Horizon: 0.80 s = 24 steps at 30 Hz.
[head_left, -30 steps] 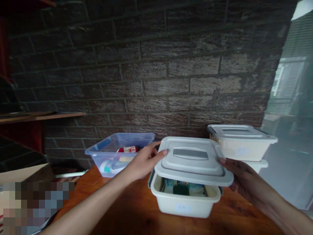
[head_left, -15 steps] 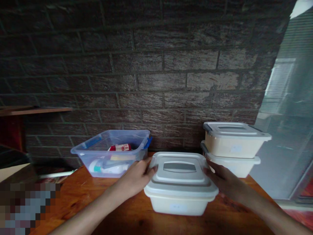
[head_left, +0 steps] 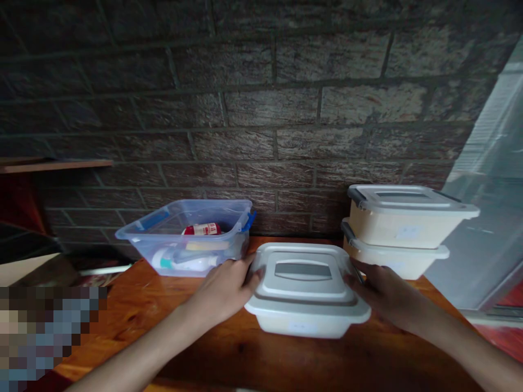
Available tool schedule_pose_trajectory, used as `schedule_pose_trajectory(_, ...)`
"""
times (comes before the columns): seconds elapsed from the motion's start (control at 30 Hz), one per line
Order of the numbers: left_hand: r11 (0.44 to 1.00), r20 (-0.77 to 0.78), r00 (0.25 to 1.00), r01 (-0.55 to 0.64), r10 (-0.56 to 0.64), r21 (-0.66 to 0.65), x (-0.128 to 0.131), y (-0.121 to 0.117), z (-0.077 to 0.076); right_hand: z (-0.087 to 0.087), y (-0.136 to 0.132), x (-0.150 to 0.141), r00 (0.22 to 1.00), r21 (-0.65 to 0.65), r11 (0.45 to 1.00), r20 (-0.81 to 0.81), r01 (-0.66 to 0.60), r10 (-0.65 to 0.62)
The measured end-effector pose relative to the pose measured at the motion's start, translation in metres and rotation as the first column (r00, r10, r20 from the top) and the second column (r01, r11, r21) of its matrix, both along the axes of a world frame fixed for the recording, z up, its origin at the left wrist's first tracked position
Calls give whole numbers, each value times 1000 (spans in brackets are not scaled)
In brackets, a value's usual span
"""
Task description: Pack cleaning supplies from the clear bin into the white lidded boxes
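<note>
A cream storage box (head_left: 302,325) with a pale grey lid (head_left: 302,291) stands on the wooden table in front of me. My left hand (head_left: 232,282) grips the lid's left edge, its thumb on top and its fingers down the side. On the opposite edge, my right hand (head_left: 384,294) holds the lid the same way, thumb over the rim. Both hands are closed, and the fingers under the rim are partly hidden. The side latches lie behind my hands and are hard to make out. A darker grey handle (head_left: 303,270) is set in the lid's middle.
Two similar lidded boxes (head_left: 408,223) are stacked at the back right. A clear bluish bin (head_left: 134,233) at the back left contains a red-labelled package (head_left: 202,228) and a white bottle (head_left: 196,263). Behind the table (head_left: 122,316) rises a dark brick wall (head_left: 253,141).
My view has tilted down slightly, so everything sits higher in the picture. Both hands stay on the lid's sides, and the lid appears to sit lower on the box.
</note>
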State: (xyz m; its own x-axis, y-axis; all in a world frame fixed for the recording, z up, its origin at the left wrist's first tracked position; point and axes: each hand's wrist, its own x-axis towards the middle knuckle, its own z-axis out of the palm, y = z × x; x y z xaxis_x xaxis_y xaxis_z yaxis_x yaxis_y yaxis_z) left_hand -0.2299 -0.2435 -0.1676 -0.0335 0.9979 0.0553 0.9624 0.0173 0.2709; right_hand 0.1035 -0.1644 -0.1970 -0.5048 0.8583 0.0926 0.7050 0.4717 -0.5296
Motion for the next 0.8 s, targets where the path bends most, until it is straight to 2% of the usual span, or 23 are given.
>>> schedule_pose_trajectory(0.17,1000,-55,998,3,-2,13,-1,-1,-3,-2,-2,-1,994,37,998,90,51,-54)
schedule_pose_trajectory(0.27,1000,-39,999,15,-14,13,-8,-1,-2,-1,2,2,996,-2,998,56,65,-65)
schedule_pose_trajectory(0.37,998,51,999,-9,6,58,-22,2,-6,-6,8,9,987,-189,972,-56,138,-151)
schedule_pose_trajectory(0.43,999,218,976,-30,24,25,-31,7,-16,-12,12,13,962,-392,905,-134,169,-237)
schedule_pose_trajectory(0.5,990,449,889,-33,93,-139,-37,12,-28,-20,13,13,931,-589,795,-191,146,-312)
schedule_pose_trajectory(0.6,916,690,673,45,267,-398,-36,16,-45,-32,9,10,883,-737,670,-254,87,-394)
schedule_pose_trajectory(0.67,898,755,580,88,306,-432,-30,15,-47,-38,5,7,861,-756,652,-295,54,-414)
schedule_pose_trajectory(0.7,902,772,559,93,303,-422,-26,14,-46,-39,4,6,855,-751,658,-312,45,-415)
schedule_pose_trajectory(0.8,923,779,566,80,270,-377,-17,10,-34,-39,1,4,864,-723,689,-315,50,-393)
